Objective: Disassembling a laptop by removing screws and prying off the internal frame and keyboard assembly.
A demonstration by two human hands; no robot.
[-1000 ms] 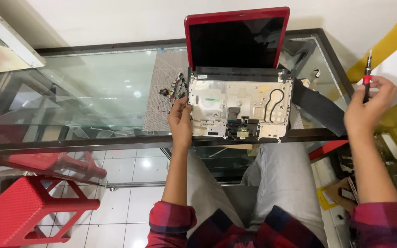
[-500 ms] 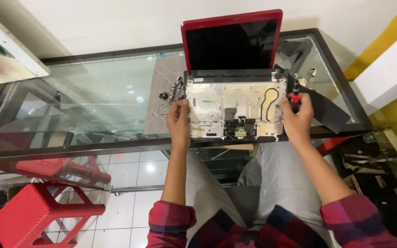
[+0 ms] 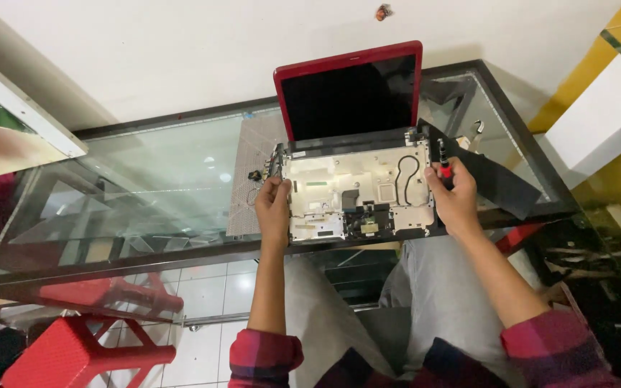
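Observation:
A red laptop [image 3: 353, 97] stands open on a glass table [image 3: 145, 187], its keyboard removed so the white inner frame [image 3: 357, 190] shows. My left hand [image 3: 273, 210] grips the left edge of the laptop base. My right hand [image 3: 454, 197] is at the base's right edge, holding a red and black screwdriver [image 3: 443, 162] that points up and away from me.
A flat black panel [image 3: 497, 179] lies to the right of the laptop. Small parts [image 3: 255, 174] sit on a grey mat [image 3: 249, 172] left of the laptop. A red plastic stool [image 3: 73, 352] stands on the floor at lower left.
My right hand came in from the far right with the screwdriver and now rests at the laptop's right edge. My left hand stayed on the left edge.

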